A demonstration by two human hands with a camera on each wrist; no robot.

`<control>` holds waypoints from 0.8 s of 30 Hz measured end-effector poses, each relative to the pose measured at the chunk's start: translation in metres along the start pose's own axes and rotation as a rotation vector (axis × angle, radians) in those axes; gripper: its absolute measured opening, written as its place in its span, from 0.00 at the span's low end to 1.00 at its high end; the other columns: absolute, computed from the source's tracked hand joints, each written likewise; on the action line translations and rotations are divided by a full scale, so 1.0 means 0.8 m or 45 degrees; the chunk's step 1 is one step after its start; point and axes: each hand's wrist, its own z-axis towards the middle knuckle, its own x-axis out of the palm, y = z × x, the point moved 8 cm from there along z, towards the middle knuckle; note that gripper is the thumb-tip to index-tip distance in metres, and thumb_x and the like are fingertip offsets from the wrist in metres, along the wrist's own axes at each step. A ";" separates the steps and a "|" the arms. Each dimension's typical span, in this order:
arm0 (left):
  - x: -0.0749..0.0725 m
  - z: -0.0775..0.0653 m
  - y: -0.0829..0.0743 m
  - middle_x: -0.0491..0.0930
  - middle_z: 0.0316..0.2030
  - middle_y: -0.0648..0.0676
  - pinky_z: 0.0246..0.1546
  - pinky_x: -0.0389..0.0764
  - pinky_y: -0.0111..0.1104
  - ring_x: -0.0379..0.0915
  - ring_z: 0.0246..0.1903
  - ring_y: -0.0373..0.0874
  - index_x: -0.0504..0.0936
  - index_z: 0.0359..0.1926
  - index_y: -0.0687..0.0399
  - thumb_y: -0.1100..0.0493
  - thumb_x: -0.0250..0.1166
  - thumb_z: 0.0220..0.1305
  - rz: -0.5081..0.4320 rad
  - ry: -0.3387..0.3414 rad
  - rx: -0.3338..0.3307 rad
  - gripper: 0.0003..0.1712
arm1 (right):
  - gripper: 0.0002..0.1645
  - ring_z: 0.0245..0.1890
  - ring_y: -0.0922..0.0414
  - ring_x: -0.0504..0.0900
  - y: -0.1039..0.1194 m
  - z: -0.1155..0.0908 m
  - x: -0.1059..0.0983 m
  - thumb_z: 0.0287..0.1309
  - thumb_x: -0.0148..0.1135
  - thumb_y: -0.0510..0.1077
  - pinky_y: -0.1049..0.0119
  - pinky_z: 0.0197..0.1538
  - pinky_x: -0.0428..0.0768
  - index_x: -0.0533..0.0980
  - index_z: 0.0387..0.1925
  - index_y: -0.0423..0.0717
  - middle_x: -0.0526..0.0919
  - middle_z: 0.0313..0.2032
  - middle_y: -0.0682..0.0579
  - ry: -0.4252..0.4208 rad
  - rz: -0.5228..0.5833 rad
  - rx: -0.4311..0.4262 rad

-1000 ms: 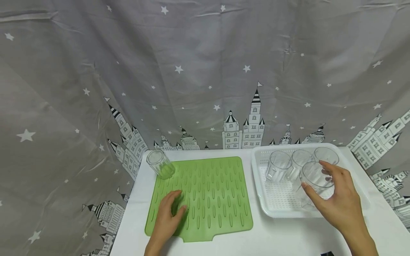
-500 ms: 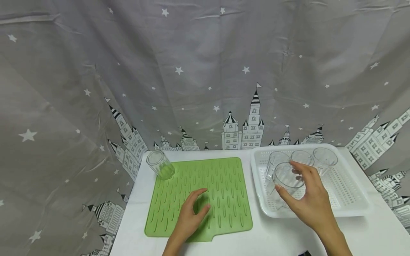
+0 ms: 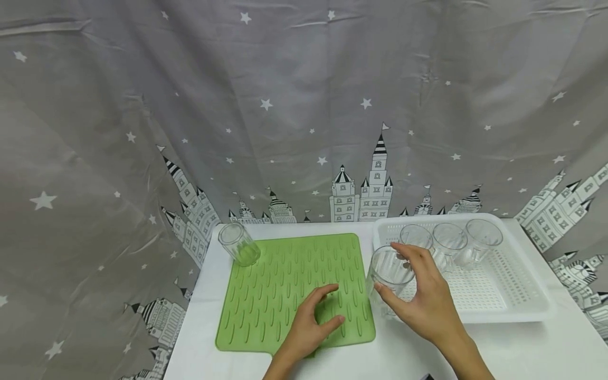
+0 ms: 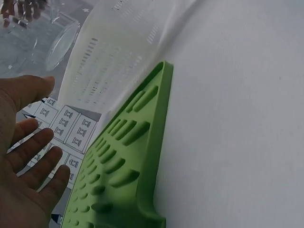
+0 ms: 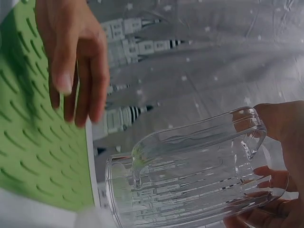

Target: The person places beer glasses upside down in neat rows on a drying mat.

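Note:
My right hand [image 3: 423,301] grips a clear glass mug [image 3: 383,272] near its rim, thumb on one side and fingers on the other. The mug is raised at the left edge of the white basket [image 3: 518,314]; its handle shows along the upper side in the right wrist view. Over the right part of a green ridged drying mat [image 3: 266,311], my left hand [image 3: 306,327] hovers with thumb and fingers spread apart, holding nothing. In the left wrist view its loosely extended fingers [image 4: 42,166] show beside the mat.
Three more clear glass mugs, a left one [image 3: 416,235], a middle one [image 3: 449,237] and a right one [image 3: 484,235], stand at the back of the basket. Another clear glass [image 3: 239,245] stands on the mat's far left corner. A grey patterned curtain [image 3: 294,105] hangs behind the white table.
My right hand has carried the mug leftward from over the basket's middle to its left edge. My left hand has moved rightward across the mat, fingers still apart.

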 end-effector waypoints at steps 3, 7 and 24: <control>0.008 0.004 -0.001 0.71 0.65 0.37 0.70 0.71 0.42 0.67 0.68 0.41 0.67 0.68 0.30 0.51 0.74 0.57 -0.052 0.026 -0.001 0.40 | 0.51 0.54 0.60 0.75 0.011 -0.001 0.011 0.40 0.80 0.53 0.61 0.51 0.77 0.67 0.68 0.60 0.72 0.60 0.59 0.027 0.014 -0.036; 0.019 0.009 -0.007 0.70 0.67 0.41 0.70 0.71 0.41 0.66 0.69 0.42 0.65 0.70 0.34 0.50 0.76 0.54 -0.080 0.069 0.027 0.44 | 0.51 0.55 0.61 0.75 0.026 -0.005 0.025 0.41 0.80 0.53 0.60 0.51 0.80 0.66 0.68 0.61 0.72 0.61 0.59 0.069 0.059 -0.087; 0.028 0.007 -0.011 0.76 0.63 0.42 0.69 0.71 0.43 0.72 0.64 0.42 0.63 0.71 0.34 0.52 0.78 0.49 -0.102 0.120 0.010 0.50 | 0.51 0.56 0.64 0.76 0.060 -0.021 0.062 0.40 0.79 0.54 0.59 0.55 0.82 0.66 0.68 0.63 0.72 0.61 0.62 0.132 0.146 -0.210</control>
